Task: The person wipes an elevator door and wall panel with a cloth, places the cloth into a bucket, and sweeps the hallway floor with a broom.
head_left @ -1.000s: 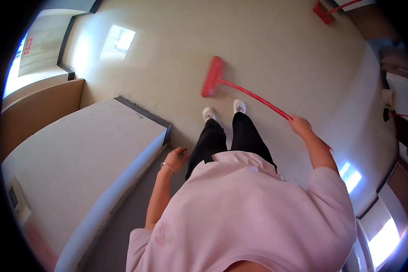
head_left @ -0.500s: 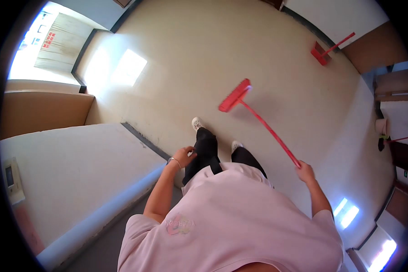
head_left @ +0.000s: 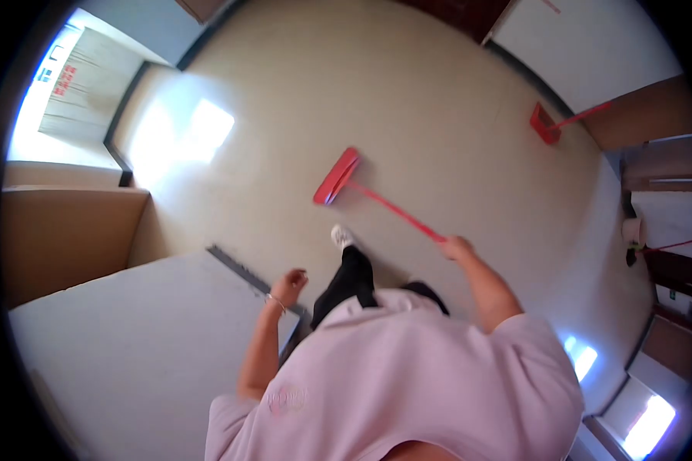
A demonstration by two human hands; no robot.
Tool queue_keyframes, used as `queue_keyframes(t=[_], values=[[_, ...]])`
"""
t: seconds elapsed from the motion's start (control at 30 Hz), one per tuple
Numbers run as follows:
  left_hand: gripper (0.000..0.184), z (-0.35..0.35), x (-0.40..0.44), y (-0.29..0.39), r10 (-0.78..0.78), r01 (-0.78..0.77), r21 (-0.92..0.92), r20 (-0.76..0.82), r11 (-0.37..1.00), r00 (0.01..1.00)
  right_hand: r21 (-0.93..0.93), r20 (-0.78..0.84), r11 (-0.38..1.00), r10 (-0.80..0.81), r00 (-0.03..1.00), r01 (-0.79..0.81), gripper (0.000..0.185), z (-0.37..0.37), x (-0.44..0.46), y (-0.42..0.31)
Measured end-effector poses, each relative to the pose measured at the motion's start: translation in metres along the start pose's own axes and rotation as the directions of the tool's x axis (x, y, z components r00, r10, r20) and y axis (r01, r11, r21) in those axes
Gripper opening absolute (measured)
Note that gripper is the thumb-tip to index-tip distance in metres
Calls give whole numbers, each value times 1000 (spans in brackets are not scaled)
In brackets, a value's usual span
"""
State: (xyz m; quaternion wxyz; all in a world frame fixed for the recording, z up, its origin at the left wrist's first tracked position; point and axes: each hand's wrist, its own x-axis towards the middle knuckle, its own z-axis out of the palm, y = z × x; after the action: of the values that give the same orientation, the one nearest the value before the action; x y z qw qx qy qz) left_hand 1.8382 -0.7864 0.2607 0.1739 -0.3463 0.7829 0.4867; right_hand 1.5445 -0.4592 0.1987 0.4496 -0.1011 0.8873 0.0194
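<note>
My right hand (head_left: 457, 247) is wrapped round the end of the red handle of a broom (head_left: 337, 177). The broom's red head is out in front of my feet, over the pale floor (head_left: 284, 100), tilted, with the handle slanting down to the right. On the left, my left hand (head_left: 288, 286), with a bracelet at the wrist, hangs near my dark trousers and the wall corner. Its fingers are loosely curled, and whether anything is in them is too small to tell. One white shoe (head_left: 342, 237) shows ahead of me.
A red dustpan (head_left: 546, 124) with a long handle stands by the wall at the upper right. A white wall block (head_left: 154, 330) with a dark skirting edge is close on my left. Brown panels (head_left: 77, 238) lie beyond it. A pink bucket (head_left: 632, 230) is at the far right.
The broom head has swung left, and my right hand has moved left and up with the handle. My left hand has shifted slightly left and down. The view has moved forward along the floor.
</note>
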Motion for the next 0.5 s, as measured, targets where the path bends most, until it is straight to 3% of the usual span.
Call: queue_keyframes(t=[0.03, 0.07, 0.1, 0.13, 0.2, 0.27, 0.37, 0.4, 0.43, 0.47, 0.5], values=[[24, -16, -1, 1, -15, 13, -67, -28, 998, 1000, 89, -26, 996, -3, 1000, 6, 31, 3, -20, 33], [24, -30, 2, -3, -74, 75, 13, -32, 997, 997, 55, 42, 987, 150, 988, -153, 30, -11, -52, 50], [26, -37, 7, -18, -128, 128, 17, -36, 992, 991, 6, -45, 989, 147, 988, -147, 30, -1, -65, 89], [26, -44, 13, -29, -135, 135, 2, -26, 991, 991, -2, -40, 965, 262, 964, -262, 29, -29, -108, 81], [28, -54, 26, -46, -226, 216, 237, 18, 947, 974, -52, -94, 909, 408, 908, -414, 28, -48, -149, 94], [29, -61, 44, -56, -247, 230, 234, 47, 945, 968, -71, -109, 909, 401, 910, -410, 27, -60, -159, 117], [26, -59, 68, -61, -167, 169, -27, 65, 985, 984, -6, -137, 935, 350, 927, -354, 26, -88, -169, 105], [26, -55, 76, -59, -175, 177, -27, 57, 984, 983, 42, -164, 946, 323, 932, -321, 26, -100, -166, 100], [25, -54, 84, -55, -202, 210, -195, 61, 958, 977, 39, -159, 950, 313, 936, -311, 26, -107, -151, 91], [24, -55, 89, -50, -227, 236, -354, 69, 905, 972, 73, -193, 975, 221, 956, -211, 26, -111, -131, 82], [23, -56, 92, -45, -245, 252, -395, 71, 883, 967, 103, -227, 989, 127, 965, -106, 25, -116, -106, 70]])
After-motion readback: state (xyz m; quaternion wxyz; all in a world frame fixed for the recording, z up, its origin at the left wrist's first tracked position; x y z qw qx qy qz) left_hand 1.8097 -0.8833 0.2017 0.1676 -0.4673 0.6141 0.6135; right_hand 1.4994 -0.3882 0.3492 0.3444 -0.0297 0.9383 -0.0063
